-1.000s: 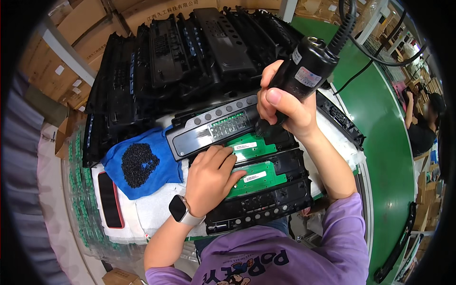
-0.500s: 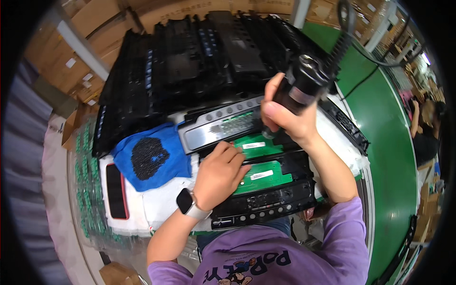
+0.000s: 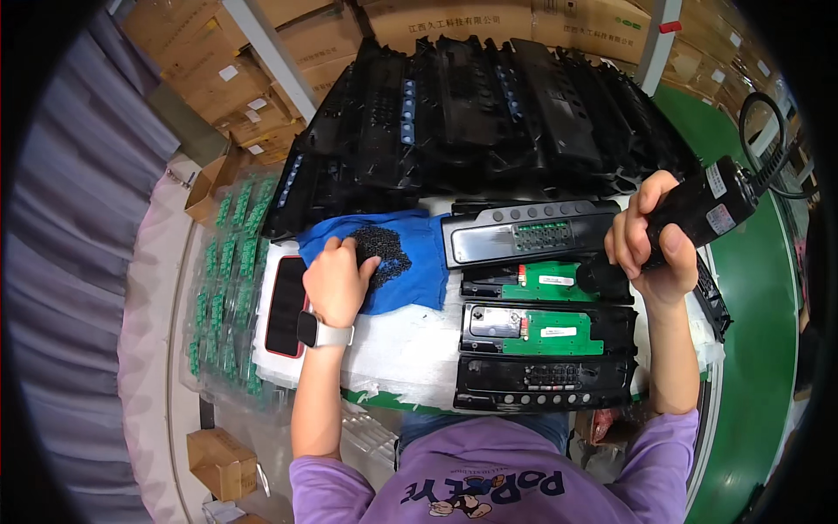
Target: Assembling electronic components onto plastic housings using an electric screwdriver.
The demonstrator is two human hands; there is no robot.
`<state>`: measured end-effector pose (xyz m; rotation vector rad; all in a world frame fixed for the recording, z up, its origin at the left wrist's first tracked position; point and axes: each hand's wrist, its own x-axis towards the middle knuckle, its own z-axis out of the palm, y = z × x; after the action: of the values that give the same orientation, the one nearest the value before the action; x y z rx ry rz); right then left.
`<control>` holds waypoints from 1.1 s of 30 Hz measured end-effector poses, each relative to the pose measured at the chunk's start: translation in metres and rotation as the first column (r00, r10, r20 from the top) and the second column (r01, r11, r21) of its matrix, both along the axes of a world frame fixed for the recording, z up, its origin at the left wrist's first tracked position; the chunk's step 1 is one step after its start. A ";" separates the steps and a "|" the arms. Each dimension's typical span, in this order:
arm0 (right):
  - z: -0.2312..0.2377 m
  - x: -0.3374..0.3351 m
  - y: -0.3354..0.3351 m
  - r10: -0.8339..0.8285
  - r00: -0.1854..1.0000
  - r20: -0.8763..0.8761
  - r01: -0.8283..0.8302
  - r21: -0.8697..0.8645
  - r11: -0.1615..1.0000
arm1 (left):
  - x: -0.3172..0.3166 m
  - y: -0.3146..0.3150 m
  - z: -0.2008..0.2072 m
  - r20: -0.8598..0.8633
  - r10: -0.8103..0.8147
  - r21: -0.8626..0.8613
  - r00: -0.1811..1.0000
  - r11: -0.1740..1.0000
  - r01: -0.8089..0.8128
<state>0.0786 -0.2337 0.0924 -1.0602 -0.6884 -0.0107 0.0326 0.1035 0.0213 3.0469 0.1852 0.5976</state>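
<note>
My right hand [image 3: 656, 236] is wrapped round a black corded electric screwdriver [image 3: 705, 210], raised over the right end of the black panels. My left hand [image 3: 336, 284] reaches onto a pile of tiny black screws [image 3: 384, 253] on a blue cloth [image 3: 419, 288]. Its thumb and forefinger stand apart at the pile's left edge; whether a screw is between them is too small to tell. Right of the cloth, a black panel housing [image 3: 471, 327] holds a green circuit board [image 3: 572, 334]. Behind it, another green board [image 3: 550, 281] sits partly under a silver-faced panel [image 3: 489, 237].
Stacked black panels [image 3: 454, 113] fill the table's far side. A red-edged phone [image 3: 285, 306] lies left of the cloth. Clear trays with green boards [image 3: 229, 279] stand at the left. Another black panel [image 3: 548, 375] lies at the near edge. Cardboard boxes [image 3: 454, 26] line the back.
My left hand has moved left from the circuit boards to the screw pile. My right hand has lifted the electric screwdriver away from the far board, to the right. The view has shifted too.
</note>
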 end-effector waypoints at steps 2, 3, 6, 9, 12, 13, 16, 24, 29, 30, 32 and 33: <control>-0.001 0.000 0.002 0.016 1.000 0.003 -0.016 -0.002 1.000 | 0.003 0.008 -0.007 0.025 -0.023 -0.056 0.999 0.998 0.024; -0.001 0.000 0.003 0.026 1.000 0.003 -0.026 -0.007 1.000 | 0.004 0.010 -0.007 0.048 -0.049 -0.114 0.998 0.992 0.055; -0.003 -0.001 0.006 0.024 1.000 -0.007 -0.024 0.007 1.000 | 0.006 0.012 -0.008 0.074 -0.036 -0.092 0.997 0.995 0.043; -0.003 -0.001 0.006 0.025 1.000 0.000 -0.025 0.003 1.000 | 0.007 0.014 -0.009 0.172 -0.046 -0.098 0.984 0.993 0.063; -0.006 0.000 0.007 0.015 1.000 0.001 -0.015 -0.002 1.000 | 0.008 0.018 -0.008 0.251 -0.081 -0.255 0.965 0.956 0.147; -0.006 0.000 0.007 0.014 1.000 0.000 -0.014 -0.003 1.000 | 0.009 0.019 -0.009 0.271 -0.097 -0.386 0.958 0.900 0.200; -0.006 -0.001 0.009 0.012 1.000 0.009 -0.012 -0.026 1.000 | 0.010 0.013 -0.008 0.156 -0.054 -0.866 0.986 0.472 0.163; 0.007 -0.007 0.010 0.010 1.000 0.006 -0.010 -0.009 1.000 | 0.008 -0.040 0.009 0.276 -0.237 -0.554 0.931 -0.831 -0.048; 0.026 -0.011 0.015 0.051 0.998 0.048 -0.053 0.048 0.997 | 0.001 -0.090 0.020 0.260 -0.461 -0.648 0.848 -0.735 -0.201; 0.029 -0.011 0.016 0.046 0.995 0.090 -0.052 0.075 0.996 | 0.001 -0.099 0.018 0.252 -0.499 -0.660 0.829 -0.715 -0.231; 0.030 -0.012 0.016 0.074 0.986 0.148 -0.102 0.191 0.976 | 0.000 -0.112 0.016 0.247 -0.574 -0.710 0.781 -0.656 -0.257; 0.030 -0.012 0.015 0.084 0.982 0.166 -0.125 0.249 0.960 | -0.001 -0.117 0.016 0.228 -0.602 -0.742 0.765 -0.617 -0.264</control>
<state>0.0667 -0.2184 0.1222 -0.7755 -0.8584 -0.0900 0.0316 -0.0136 0.0369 0.8335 -0.0791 -0.4789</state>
